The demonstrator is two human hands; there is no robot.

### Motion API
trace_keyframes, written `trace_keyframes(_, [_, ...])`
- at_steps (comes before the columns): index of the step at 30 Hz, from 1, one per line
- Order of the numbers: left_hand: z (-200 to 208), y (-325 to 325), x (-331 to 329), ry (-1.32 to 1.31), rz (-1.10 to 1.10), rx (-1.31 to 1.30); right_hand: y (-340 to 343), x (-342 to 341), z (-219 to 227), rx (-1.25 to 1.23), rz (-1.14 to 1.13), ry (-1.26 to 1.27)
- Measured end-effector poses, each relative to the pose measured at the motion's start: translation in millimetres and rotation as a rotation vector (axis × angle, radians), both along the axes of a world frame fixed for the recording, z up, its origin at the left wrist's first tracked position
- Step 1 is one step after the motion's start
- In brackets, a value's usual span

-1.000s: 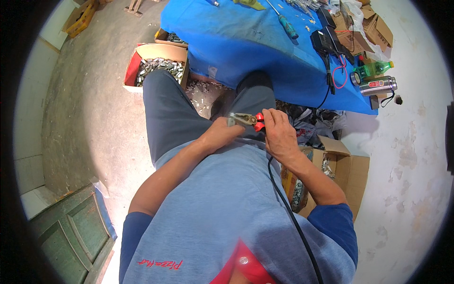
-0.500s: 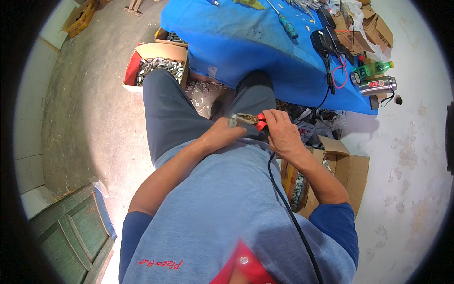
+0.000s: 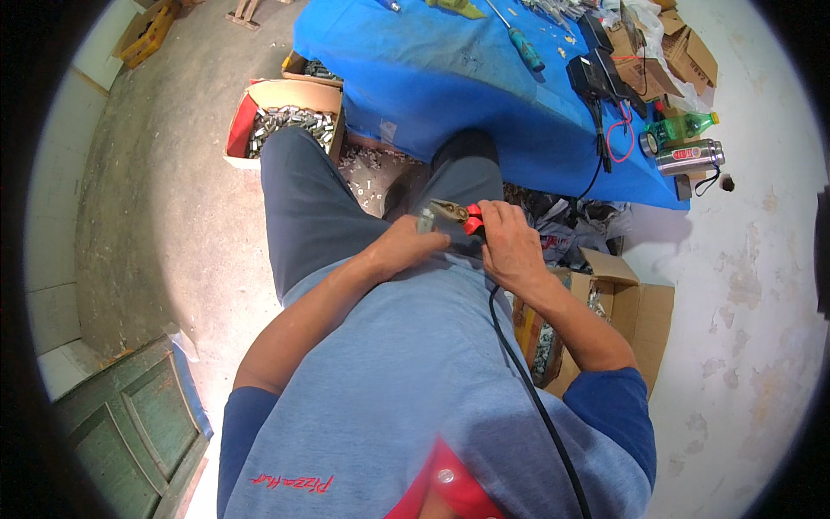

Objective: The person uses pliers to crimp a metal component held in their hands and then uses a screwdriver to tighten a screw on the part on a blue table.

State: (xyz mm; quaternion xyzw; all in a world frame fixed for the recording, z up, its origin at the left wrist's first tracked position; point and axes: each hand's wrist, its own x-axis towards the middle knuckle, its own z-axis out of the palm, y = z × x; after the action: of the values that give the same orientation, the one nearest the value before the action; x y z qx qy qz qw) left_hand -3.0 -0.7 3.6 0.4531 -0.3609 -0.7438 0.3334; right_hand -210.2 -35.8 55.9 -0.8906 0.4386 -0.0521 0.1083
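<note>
Over my lap, my left hand (image 3: 409, 244) is closed around a small metal part (image 3: 424, 221), pale grey and partly hidden by the fingers. My right hand (image 3: 512, 245) grips the red handles of a pair of pliers (image 3: 471, 221). The pliers' metal jaws point left and meet the top of the small part; whether they bite on it I cannot tell. Both hands are close together in front of the grey shirt.
A blue-covered table (image 3: 415, 78) stands ahead, bearing a teal screwdriver (image 3: 527, 49), black power adapters (image 3: 596, 78), a green bottle (image 3: 683, 127) and a steel flask (image 3: 690, 156). A box of metal parts (image 3: 238, 130) sits left of my knee. An open carton (image 3: 650, 320) is at right.
The pliers have tilted and shifted slightly up and to the left with my right hand. My left hand stays nearly in place with the small metal part.
</note>
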Motion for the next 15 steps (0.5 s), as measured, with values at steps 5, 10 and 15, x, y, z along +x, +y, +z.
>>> trace_keyframes(5, [-1,1,3,-0.022,-0.102,-0.018,-12,-1,-17,0.607,-0.138,-0.32])
trace_keyframes(10, [-4,4,4,0.08,-0.097,-0.068,-19,25,-2,0.976,-0.202,-0.662])
trace_keyframes(15, [-4,4,7,0.127,-0.113,-0.027,-26,38,2,0.958,-0.126,-0.718])
